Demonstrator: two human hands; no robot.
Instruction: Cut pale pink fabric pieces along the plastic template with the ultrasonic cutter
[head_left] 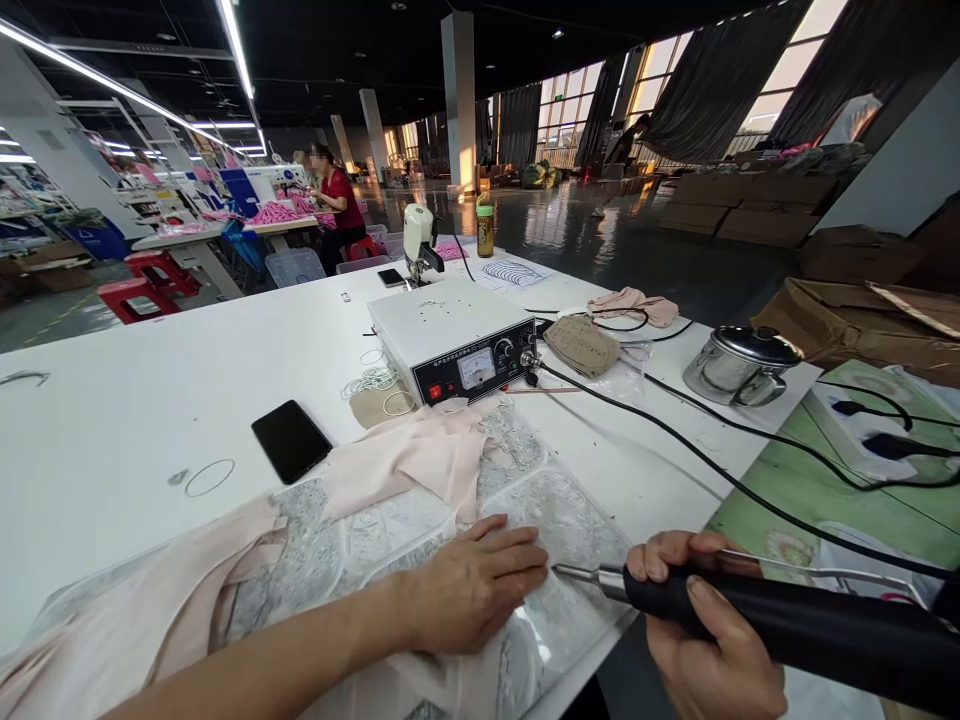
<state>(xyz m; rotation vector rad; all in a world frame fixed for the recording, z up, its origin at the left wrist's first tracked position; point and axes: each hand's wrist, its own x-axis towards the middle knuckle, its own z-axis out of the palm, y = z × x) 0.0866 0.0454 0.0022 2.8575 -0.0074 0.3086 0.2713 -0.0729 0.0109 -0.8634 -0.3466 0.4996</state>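
My left hand (476,590) lies flat, fingers stretched, on a clear plastic template (559,505) with curved lines. Pale pink fabric pieces (412,455) lie on the template, and more pink fabric (165,600) spreads at the left by my forearm. In my right hand (705,640) is a black ultrasonic cutter handpiece (795,630). Its pointed metal tip is just right of my left fingertips, close over the template; contact I cannot tell. A thin bent metal piece (825,573) runs along the handpiece from my right fingers; its kind is unclear.
A control box (450,335) with a dial stands on the white table (187,390). Near it are a phone (291,440), a beige pad (581,345) and a lidded glass cup (741,368). A black cable (675,435) crosses the right side. A person (337,205) sits far back.
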